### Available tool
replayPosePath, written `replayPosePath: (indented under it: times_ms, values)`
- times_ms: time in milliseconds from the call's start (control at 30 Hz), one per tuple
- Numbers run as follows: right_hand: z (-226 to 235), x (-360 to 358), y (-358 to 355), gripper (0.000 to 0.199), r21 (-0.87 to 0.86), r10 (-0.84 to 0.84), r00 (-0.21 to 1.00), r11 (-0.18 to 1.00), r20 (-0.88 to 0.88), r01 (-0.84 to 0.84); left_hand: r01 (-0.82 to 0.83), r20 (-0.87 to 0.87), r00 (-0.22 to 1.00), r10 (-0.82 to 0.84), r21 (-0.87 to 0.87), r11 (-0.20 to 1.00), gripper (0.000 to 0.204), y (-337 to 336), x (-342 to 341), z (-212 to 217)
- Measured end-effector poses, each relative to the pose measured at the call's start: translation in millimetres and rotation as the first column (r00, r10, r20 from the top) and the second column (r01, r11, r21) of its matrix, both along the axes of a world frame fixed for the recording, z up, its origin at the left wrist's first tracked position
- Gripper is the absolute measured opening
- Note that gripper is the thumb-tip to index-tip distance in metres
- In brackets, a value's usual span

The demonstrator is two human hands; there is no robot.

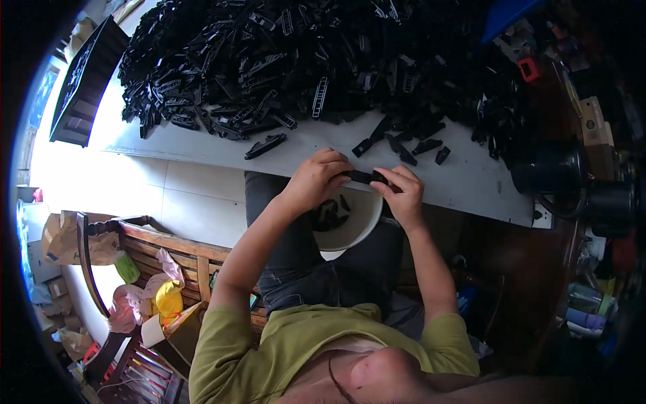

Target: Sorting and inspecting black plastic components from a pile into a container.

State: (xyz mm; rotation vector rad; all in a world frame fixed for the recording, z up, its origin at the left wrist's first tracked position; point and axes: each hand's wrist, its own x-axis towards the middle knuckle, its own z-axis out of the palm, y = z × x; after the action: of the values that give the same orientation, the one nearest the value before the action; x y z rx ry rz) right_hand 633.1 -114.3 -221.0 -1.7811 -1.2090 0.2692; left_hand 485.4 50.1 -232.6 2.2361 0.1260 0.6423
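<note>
Between my two hands, just past the near edge of the white table (464,185), is a small black plastic part (360,177). My left hand (316,176) pinches its left end, and my right hand (402,192) grips the other end with thumb and fingers. Below it, between my knees, a white bucket (367,232) holds several black pieces (330,215). A huge heap of similar black plastic parts (282,67) covers the far side of the table. A few loose ones lie close to my hands, among them a single long part (266,146) on the left.
A black crate (87,84) stands at the table's left end. Dark cylindrical containers (548,168) are at the right. A wooden bench (195,252) with cloths and a yellow bag (168,298) is on my left. A red object (529,69) lies at the far right.
</note>
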Motion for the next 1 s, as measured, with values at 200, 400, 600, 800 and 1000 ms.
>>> replayPosePath:
  times_ms: [200,400,600,800,1000]
  values:
    - [-5.9,-2.0,11.4,0.032,0.024,0.089,0.962,0.995,0.258,-0.099,0.05,0.01,0.999,-0.05,0.006,0.999,0.025,-0.7,3.2,5.8]
    - [6.9,-1.6,23.2,0.03,-0.003,0.131,0.975,0.991,0.178,-0.132,0.032,-0.012,0.999,-0.032,0.069,0.997,0.03,-7.5,-8.6,12.7]
    - [14.2,4.8,44.9,0.024,-0.204,0.07,0.843,0.978,0.533,0.049,-0.656,0.08,0.752,0.655,0.195,0.729,0.026,11.3,-67.0,16.9]
    - [1.6,-10.2,36.3,0.025,-0.048,0.095,0.77,0.995,0.63,-0.084,-0.606,-0.022,0.771,0.637,0.285,0.743,0.018,19.4,-67.8,16.1]
    - [2.2,-19.5,19.4,0.034,0.093,0.032,0.946,0.996,-0.324,-0.001,-0.212,-0.018,0.976,0.218,0.151,0.965,0.021,0.3,-29.4,14.9]
